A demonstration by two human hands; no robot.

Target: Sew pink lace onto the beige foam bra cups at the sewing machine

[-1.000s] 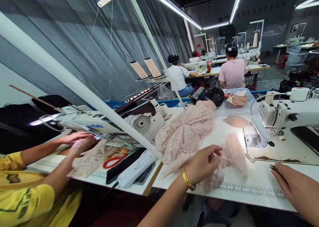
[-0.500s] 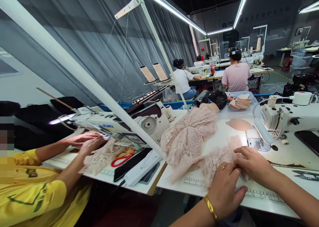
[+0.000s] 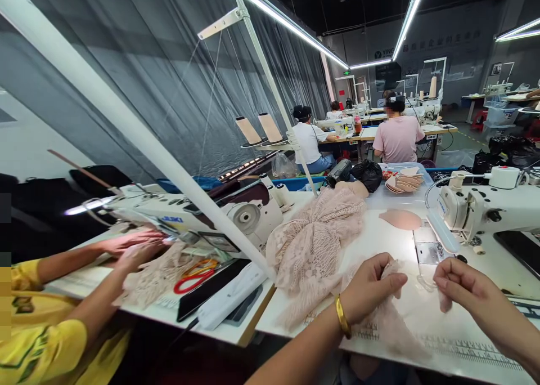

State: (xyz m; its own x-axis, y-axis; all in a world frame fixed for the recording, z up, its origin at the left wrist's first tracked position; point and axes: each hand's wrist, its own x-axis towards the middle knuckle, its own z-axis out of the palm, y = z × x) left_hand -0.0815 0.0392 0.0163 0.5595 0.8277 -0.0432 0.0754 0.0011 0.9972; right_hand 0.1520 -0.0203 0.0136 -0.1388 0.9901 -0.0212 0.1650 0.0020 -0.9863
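Note:
My left hand (image 3: pixel 373 286) is closed, thumb against fingers, on a piece of pale pink lace fabric (image 3: pixel 396 326) that hangs to the table's front edge. To its right, my right hand (image 3: pixel 464 283) pinches a thin, pale, translucent strip (image 3: pixel 426 284); whether this joins the lace cannot be told. Both hands are raised a little over the tabletop, in front of the sewing machine's metal needle plate (image 3: pixel 428 253). A larger heap of the same lace (image 3: pixel 312 241) lies to the left. Behind the plate rests a beige, leaf-shaped pad (image 3: pixel 400 219).
The sewing machine (image 3: pixel 485 205) stands at right, a black phone (image 3: pixel 521 253) by it. A clear bin (image 3: pixel 422 196) with beige pads is behind. At left, a co-worker's hands (image 3: pixel 137 247) work at another machine, near red-handled scissors (image 3: pixel 194 281). A slanting white pole (image 3: pixel 169 160) crosses the view.
My hands were close together on the lace on the table. Now they are lifted and apart, the left holding lace and the right a thin strip. The view has shifted slightly.

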